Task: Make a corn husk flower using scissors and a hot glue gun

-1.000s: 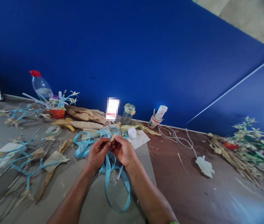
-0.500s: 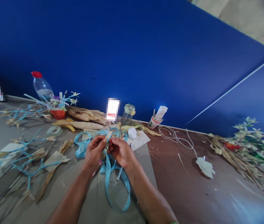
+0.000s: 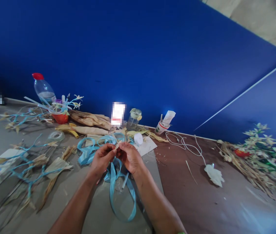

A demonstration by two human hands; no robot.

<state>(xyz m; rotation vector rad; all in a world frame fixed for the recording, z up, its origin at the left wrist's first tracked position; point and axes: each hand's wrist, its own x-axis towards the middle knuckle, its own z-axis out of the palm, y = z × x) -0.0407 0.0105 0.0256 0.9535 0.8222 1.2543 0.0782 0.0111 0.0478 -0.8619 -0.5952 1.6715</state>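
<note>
My left hand (image 3: 102, 159) and my right hand (image 3: 129, 157) meet above the table, fingers pinched together on a small pale strip of dried husk (image 3: 117, 146). A light blue ribbon (image 3: 118, 191) hangs from under the hands and loops down onto the grey table (image 3: 84, 195). More coils of the same ribbon (image 3: 86, 151) lie just behind my left hand. Which hand grips the ribbon I cannot tell.
Dried husks (image 3: 89, 119), blue-wrapped stems (image 3: 28, 169), a tape roll (image 3: 56, 135), a red bowl (image 3: 60, 117), a water bottle (image 3: 43, 88), a glass jar (image 3: 133, 119) and a paper cup (image 3: 161, 126) stand along the blue wall. A white cord (image 3: 184, 143) and flower bundle (image 3: 257, 152) lie right.
The hands have closed together again on the husk strip; half a second ago they were slightly apart with the strip's tip sticking up. The ribbon loop has stayed put.
</note>
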